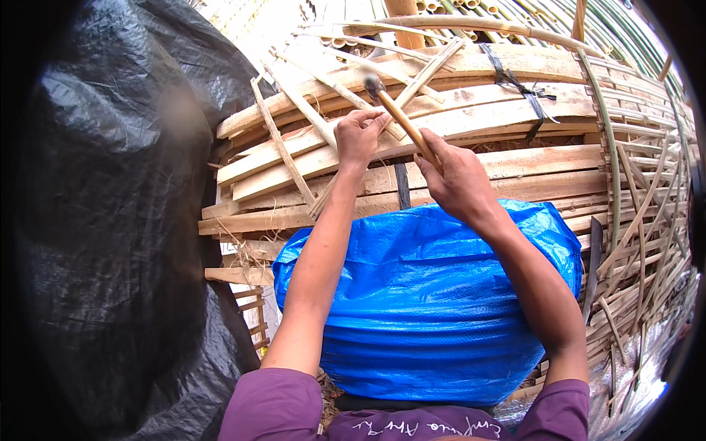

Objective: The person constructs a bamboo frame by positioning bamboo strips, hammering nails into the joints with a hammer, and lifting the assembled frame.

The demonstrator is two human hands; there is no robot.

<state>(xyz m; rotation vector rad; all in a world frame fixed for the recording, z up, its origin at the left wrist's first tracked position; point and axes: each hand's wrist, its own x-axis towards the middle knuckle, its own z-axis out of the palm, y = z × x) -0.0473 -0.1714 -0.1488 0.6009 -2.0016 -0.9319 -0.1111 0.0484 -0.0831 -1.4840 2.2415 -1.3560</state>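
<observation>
My right hand (462, 180) is wrapped round the wooden handle of a hammer (403, 117). The hammer's dark head, partly blurred, points up and to the left, above the wood strips. Just left of the handle, my left hand (359, 138) is closed in a pinch. Whatever its fingertips hold, if anything, is too small to make out. Under both hands lie long pale sawn timber beams (485, 121), with thin wooden strips (298, 103) laid crosswise on them. A blue plastic sheet (434, 309) covers the area between my forearms.
A large black plastic sheet (132, 220) hangs along the left side. Black strapping (526, 92) is tied round the beams. Bamboo slats (640, 198) form a lattice on the right. Cut bamboo poles (485, 9) are stacked at the far side, near an upright wooden post (407, 22).
</observation>
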